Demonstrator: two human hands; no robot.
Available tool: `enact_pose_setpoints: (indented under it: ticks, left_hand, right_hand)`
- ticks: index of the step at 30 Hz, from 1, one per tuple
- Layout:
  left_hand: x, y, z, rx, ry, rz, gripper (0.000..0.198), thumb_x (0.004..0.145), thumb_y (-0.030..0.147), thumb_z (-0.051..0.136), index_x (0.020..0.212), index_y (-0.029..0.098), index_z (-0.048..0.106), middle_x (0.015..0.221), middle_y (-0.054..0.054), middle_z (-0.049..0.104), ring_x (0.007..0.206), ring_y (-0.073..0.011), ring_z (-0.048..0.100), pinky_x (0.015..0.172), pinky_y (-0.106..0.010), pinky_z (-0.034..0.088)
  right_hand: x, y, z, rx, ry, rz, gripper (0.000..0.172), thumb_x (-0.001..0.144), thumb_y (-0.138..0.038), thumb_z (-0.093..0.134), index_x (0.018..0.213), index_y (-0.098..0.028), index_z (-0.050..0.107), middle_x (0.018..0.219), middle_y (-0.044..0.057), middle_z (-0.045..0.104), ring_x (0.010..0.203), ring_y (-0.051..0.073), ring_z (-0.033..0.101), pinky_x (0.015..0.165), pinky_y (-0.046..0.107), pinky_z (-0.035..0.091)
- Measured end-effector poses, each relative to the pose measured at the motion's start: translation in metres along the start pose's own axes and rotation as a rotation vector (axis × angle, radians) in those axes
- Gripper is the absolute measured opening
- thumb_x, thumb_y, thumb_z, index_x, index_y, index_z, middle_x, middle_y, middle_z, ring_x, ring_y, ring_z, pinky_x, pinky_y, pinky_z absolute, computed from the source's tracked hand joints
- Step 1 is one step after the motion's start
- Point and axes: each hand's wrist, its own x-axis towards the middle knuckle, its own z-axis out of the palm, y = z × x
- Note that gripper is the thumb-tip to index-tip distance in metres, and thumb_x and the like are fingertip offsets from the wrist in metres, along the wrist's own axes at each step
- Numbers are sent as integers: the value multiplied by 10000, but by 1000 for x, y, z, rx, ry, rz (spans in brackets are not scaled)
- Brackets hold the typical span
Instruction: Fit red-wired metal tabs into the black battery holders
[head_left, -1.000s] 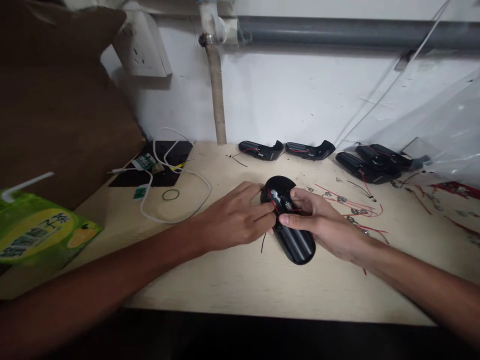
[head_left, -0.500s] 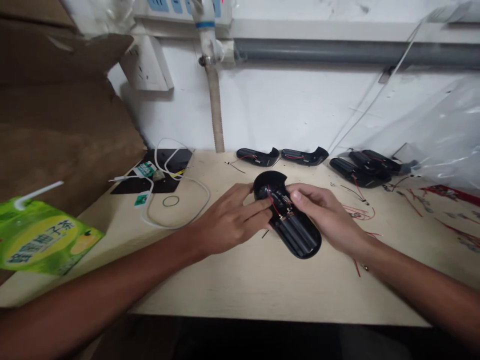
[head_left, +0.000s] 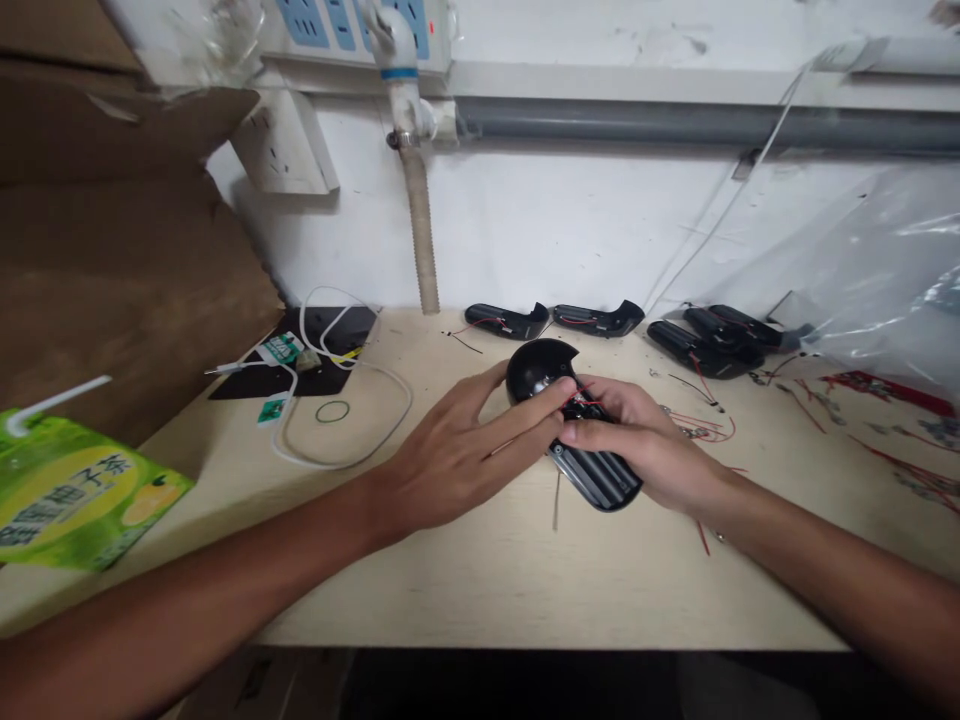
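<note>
Both hands hold a black plastic housing [head_left: 600, 478] above the table, its open side facing me and its rounded end pointing up and left. Ribbed compartments show in its lower half, and a red wire crosses its middle. My left hand [head_left: 465, 450] grips it from the left, with fingers lying across the middle near the wire. From the right, my right hand [head_left: 637, 430] is closed round the housing, its thumb pressing on the inner face. The fingertips hide the centre of the housing. A thin dark wire [head_left: 556, 500] hangs below it.
Similar black housings [head_left: 506, 320] with red wires stand along the wall, several more [head_left: 709, 340] piled at right. Loose red wires [head_left: 705, 428] lie beside my right hand. At left are a white cable [head_left: 409, 400], a black sheet [head_left: 247, 380], a green drink pouch [head_left: 90, 490] and cardboard [head_left: 135, 260].
My left fingers have moved right and up across the middle of the housing. My right thumb has shifted down and left on it. The view has tilted slightly.
</note>
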Motion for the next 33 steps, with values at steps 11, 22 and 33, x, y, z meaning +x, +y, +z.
enact_pose_setpoints:
  ticks: [11, 22, 33]
  left_hand:
    - [-1, -1, -9, -298, 301, -491, 233, 885, 172, 509, 1105, 238, 543, 1215, -86, 526, 1132, -233, 552, 903, -437, 557]
    - [0, 2, -5, -409, 166, -453, 150, 864, 66, 517, 924, 176, 600, 1039, -81, 568, 1003, -185, 578, 841, -362, 518]
    - [-6, 1, 4, -483, -7, -507, 148, 868, 74, 490, 893, 166, 605, 1046, -80, 564, 1016, -172, 549, 885, -344, 486]
  right_hand:
    - [-6, -11, -10, -345, -261, 89, 231, 729, -287, 707, 888, -149, 614, 760, 2, 592, 689, 131, 560, 551, 213, 424]
    - [-32, -41, 8, -903, -1171, 16, 674, 578, 4, 798, 1217, -115, 620, 997, 93, 744, 855, 198, 708, 751, 208, 511]
    - [-31, -43, 4, -794, -1114, 24, 612, 645, 61, 708, 1230, -97, 616, 1059, 109, 728, 948, 190, 689, 868, 232, 512]
